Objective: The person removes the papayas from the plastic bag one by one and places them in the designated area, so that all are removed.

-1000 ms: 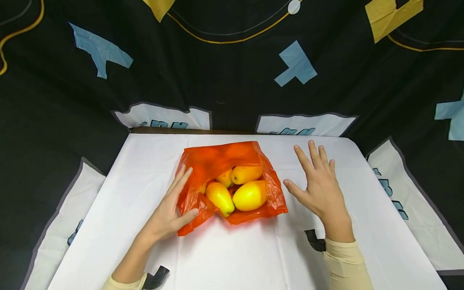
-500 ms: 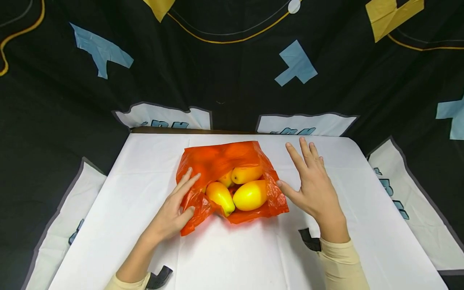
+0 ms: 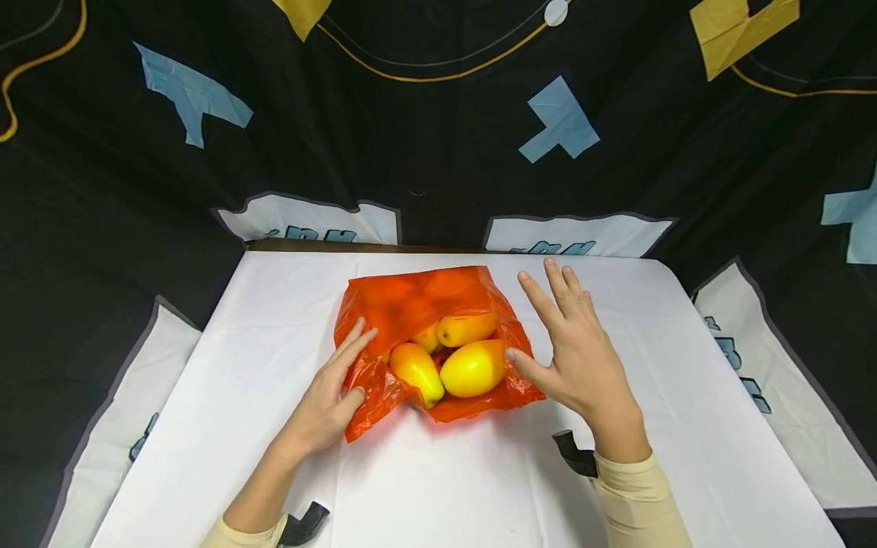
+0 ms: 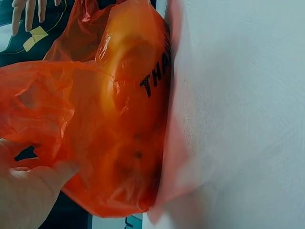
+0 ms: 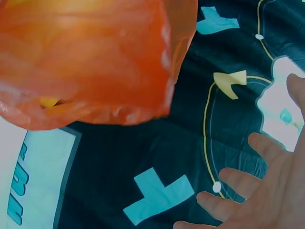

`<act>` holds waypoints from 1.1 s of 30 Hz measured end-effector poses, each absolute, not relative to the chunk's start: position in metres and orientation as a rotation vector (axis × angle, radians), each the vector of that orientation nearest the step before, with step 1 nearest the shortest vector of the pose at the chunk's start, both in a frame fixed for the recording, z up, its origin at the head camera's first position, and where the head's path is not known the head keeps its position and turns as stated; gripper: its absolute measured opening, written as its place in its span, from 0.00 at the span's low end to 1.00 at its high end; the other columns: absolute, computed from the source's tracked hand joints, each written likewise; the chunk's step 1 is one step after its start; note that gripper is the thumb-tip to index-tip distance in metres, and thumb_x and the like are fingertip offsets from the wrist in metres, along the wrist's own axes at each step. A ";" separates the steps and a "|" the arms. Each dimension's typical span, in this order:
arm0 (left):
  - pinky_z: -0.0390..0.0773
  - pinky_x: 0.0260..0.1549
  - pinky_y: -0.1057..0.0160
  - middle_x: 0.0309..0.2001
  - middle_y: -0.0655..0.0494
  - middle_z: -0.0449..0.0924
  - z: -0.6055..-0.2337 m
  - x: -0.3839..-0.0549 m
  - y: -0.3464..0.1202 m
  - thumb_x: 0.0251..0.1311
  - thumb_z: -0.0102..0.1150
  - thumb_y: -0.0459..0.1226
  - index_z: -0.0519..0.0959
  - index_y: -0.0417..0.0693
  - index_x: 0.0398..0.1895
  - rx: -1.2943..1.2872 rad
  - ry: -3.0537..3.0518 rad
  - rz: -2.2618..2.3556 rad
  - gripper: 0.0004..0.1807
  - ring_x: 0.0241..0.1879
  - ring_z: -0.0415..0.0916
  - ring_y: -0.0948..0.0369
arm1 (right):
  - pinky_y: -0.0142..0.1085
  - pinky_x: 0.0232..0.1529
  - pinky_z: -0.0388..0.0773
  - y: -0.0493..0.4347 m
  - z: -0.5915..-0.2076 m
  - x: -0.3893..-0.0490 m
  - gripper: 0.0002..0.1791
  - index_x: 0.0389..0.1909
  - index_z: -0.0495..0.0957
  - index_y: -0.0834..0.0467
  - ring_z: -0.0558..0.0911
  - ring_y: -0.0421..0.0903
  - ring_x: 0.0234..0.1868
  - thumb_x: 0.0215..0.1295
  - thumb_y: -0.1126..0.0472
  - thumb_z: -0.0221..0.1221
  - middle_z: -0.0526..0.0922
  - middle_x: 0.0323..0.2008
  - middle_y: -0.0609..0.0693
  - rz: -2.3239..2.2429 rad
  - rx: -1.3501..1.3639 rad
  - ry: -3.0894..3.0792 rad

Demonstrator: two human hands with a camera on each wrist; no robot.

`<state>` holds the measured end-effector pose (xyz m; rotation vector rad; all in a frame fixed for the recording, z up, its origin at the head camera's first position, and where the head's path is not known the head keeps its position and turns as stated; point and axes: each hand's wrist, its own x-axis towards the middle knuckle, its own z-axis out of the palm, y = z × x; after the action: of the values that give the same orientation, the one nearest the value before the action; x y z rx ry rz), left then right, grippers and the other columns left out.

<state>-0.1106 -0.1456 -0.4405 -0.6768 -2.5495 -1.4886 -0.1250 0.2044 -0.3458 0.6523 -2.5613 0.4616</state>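
An orange translucent plastic bag [image 3: 404, 293] lies on the white tabletop, its mouth gaping toward me. Inside sit several yellow mango-like fruits [image 3: 471, 370]; others show only as blurred shapes through the plastic. My left hand [image 3: 327, 403] is at the bag's left side, with straight fingers over the plastic and the thumb at its near edge. In the left wrist view that thumb [image 4: 45, 179] touches the bag, below dark printed letters [image 4: 155, 76]. My right hand [image 3: 582, 354] has its fingers spread in the air beside the bag's right side, holding nothing, the thumb tip overlapping the bag.
The white-covered table [image 3: 438, 487] extends around the bag. Behind it hangs a dark cloth [image 3: 425, 152] with blue and yellow patches and white panels. Black wrist pieces [image 3: 574, 454] stick out from both sleeves.
My right hand has moved left, from apart to overlapping the bag's right side. My left hand has shifted slightly right, and the bag's near left corner has moved a little inward with it.
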 end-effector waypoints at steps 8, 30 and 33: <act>0.50 0.66 0.39 0.77 0.51 0.45 -0.441 -0.112 -0.145 0.50 0.47 0.24 0.58 0.53 0.75 -0.666 -2.545 -1.490 0.44 0.74 0.45 0.54 | 0.58 0.66 0.58 0.195 -0.342 -0.123 0.50 0.77 0.51 0.43 0.50 0.57 0.75 0.54 0.39 0.61 0.44 0.77 0.47 0.562 0.778 -2.532; 0.50 0.66 0.37 0.77 0.51 0.44 -0.442 -0.111 -0.145 0.49 0.46 0.23 0.57 0.53 0.76 -0.658 -2.527 -1.506 0.45 0.74 0.44 0.52 | 0.60 0.63 0.62 0.167 -0.343 -0.117 0.41 0.74 0.59 0.46 0.57 0.49 0.73 0.64 0.30 0.47 0.52 0.75 0.47 1.006 1.189 -2.508; 0.49 0.66 0.37 0.77 0.52 0.43 -0.442 -0.111 -0.145 0.50 0.46 0.24 0.56 0.54 0.76 -0.655 -2.527 -1.522 0.45 0.75 0.44 0.53 | 0.61 0.63 0.62 0.165 -0.345 -0.117 0.39 0.73 0.62 0.45 0.58 0.47 0.73 0.65 0.30 0.47 0.55 0.74 0.45 1.036 1.225 -2.527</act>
<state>-0.1109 -0.1450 -0.4416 -0.6554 -2.5273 -1.5224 -0.1173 0.1648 -0.3453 1.2253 -2.5272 1.0361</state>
